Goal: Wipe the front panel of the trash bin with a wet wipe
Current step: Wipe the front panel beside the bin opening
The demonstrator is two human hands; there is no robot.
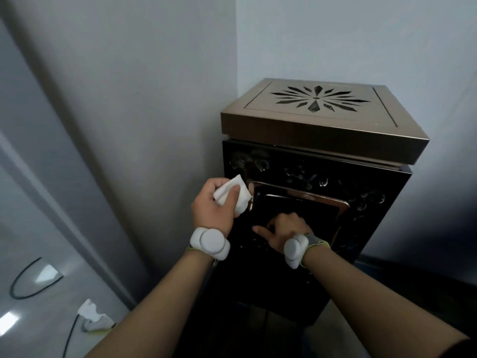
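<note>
A tall trash bin stands in a wall corner, with a bronze lid [320, 120] cut with a star pattern. Its glossy black front panel [309, 177] has a raised floral pattern and a bronze-framed flap opening [340, 210]. My left hand [214, 205] is closed around a folded white wet wipe [235, 197], which presses against the panel's upper left, beside the flap frame's corner. My right hand [284, 228] rests on the lower edge of the flap opening, fingers curled into it and thumb out to the left. Both wrists carry white tracker bands.
Grey walls close in behind and to the left of the bin. On the pale floor at lower left lie a black cable [33, 280] and a white plug or adapter [93, 316]. A dark surface [413, 280] sits to the right of the bin.
</note>
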